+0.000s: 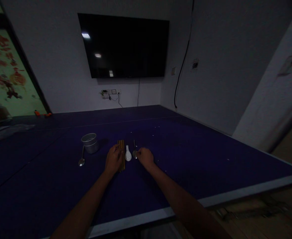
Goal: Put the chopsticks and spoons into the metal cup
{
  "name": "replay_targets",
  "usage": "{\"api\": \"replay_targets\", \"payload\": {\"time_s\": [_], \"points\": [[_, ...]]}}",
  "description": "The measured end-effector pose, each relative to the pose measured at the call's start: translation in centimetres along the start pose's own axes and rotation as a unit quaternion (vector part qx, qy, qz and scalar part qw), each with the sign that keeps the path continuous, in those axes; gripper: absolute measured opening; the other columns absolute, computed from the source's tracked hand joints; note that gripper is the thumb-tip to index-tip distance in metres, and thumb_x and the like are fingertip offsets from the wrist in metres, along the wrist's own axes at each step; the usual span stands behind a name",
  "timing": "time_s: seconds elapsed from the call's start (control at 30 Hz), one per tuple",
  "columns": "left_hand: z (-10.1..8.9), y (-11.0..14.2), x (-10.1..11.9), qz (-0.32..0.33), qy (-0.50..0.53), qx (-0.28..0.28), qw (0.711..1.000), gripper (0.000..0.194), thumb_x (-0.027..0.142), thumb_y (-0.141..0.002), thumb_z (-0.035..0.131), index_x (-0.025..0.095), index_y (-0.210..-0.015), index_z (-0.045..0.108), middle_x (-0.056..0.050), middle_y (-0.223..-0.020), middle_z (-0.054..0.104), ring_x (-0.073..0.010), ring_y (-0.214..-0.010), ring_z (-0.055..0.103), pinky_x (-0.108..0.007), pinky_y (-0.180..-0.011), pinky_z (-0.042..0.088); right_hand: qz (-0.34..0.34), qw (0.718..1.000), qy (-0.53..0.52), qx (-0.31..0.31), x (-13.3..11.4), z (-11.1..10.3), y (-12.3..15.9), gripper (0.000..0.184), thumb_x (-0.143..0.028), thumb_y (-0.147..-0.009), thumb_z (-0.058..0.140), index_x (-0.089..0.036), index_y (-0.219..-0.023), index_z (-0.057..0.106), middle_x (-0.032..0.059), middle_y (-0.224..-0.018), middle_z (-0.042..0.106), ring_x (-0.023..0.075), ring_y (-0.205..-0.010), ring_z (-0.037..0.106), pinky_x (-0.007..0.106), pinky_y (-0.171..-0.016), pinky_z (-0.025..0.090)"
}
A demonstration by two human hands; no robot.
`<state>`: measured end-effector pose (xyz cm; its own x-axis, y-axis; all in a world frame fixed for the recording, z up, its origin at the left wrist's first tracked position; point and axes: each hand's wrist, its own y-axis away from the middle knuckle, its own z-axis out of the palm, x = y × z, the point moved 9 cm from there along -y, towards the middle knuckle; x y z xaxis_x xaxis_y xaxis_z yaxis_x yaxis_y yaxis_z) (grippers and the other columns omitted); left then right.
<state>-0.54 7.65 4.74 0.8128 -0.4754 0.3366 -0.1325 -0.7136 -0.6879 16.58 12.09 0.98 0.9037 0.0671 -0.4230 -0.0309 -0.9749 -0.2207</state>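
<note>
A bundle of wooden chopsticks (122, 162) lies lengthwise on the dark blue tabletop. My left hand (113, 160) rests on its left side, fingers bent over the sticks. Just right of the bundle is a white soup spoon (128, 155), bowl toward me and touched by neither hand. Beside that lies a metal spoon (135, 153) with its handle pointing away. The closed fingers of my right hand (146, 157) pinch it at the right edge of its bowl. Farther left, a second metal spoon (81, 161) lies by a perforated metal cup (90, 143) standing upright.
Small white bits (153, 135) are scattered over the table (198, 156), whose pale front edge runs below my forearms. A television (126, 46) hangs on the wall behind. Clear plastic (9, 131) and orange objects (37, 113) lie at the far left.
</note>
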Motion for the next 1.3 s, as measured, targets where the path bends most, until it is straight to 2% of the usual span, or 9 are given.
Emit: {"api": "replay_targets", "payload": {"time_s": [0.2,0.47,1.07,1.2,1.3], "points": [[0.3,0.0,-0.3,0.012,-0.005,0.004,1.0,0.03,0.028,-0.087,0.039,0.017,-0.096,0.065,-0.011,-0.114,0.056,-0.0238,-0.106,0.052,-0.043,-0.09,0.045,-0.039,0.999,0.024,-0.027,-1.2,-0.3,0.5,0.032,-0.04,-0.086,0.045,-0.02,-0.098,0.068,0.0113,-0.094,0.07,0.0226,-0.091,0.064,0.028,-0.073,0.044],[0.3,0.1,0.0,0.037,-0.011,0.014,0.999,0.027,0.028,-0.086,0.041,0.017,-0.093,0.065,-0.011,-0.11,0.057,-0.0232,-0.103,0.053,-0.041,-0.087,0.047,-0.07,0.994,0.043,-0.076,-2.0,0.3,0.7,0.03,-0.042,-0.087,0.045,-0.025,-0.101,0.067,0.0078,-0.099,0.069,0.0204,-0.096,0.063,0.026,-0.076,0.043],[-0.7,-0.1,0.1,0.032,-0.048,0.035,0.998,0.025,0.025,-0.086,0.04,0.017,-0.088,0.064,-0.009,-0.103,0.061,-0.0205,-0.095,0.055,-0.036,-0.082,0.046,-0.079,0.993,0.051,-0.071,-2.3,0.3,1.1,0.031,-0.042,-0.087,0.047,-0.023,-0.101,0.067,0.0095,-0.098,0.069,0.0216,-0.096,0.063,0.027,-0.077,0.043],[-2.1,-0.3,0.4,0.016,-0.115,0.053,0.992,0.024,0.028,-0.086,0.041,0.017,-0.09,0.063,-0.01,-0.097,0.062,-0.0227,-0.092,0.054,-0.037,-0.079,0.043,-0.078,0.993,0.052,-0.072,-2.3,0.2,1.1,0.032,-0.042,-0.087,0.046,-0.021,-0.099,0.068,0.0106,-0.098,0.07,0.0225,-0.095,0.063,0.027,-0.075,0.043],[-5.3,-0.3,-0.5,-0.033,-0.186,0.128,0.974,0.025,0.029,-0.085,0.043,0.018,-0.095,0.063,-0.012,-0.097,0.062,-0.0264,-0.095,0.052,-0.042,-0.081,0.037,-0.075,0.993,0.058,-0.074,-2.3,0.1,1.2,0.034,-0.043,-0.087,0.045,-0.02,-0.098,0.068,0.0115,-0.098,0.069,0.0231,-0.094,0.064,0.028,-0.074,0.044]]}}
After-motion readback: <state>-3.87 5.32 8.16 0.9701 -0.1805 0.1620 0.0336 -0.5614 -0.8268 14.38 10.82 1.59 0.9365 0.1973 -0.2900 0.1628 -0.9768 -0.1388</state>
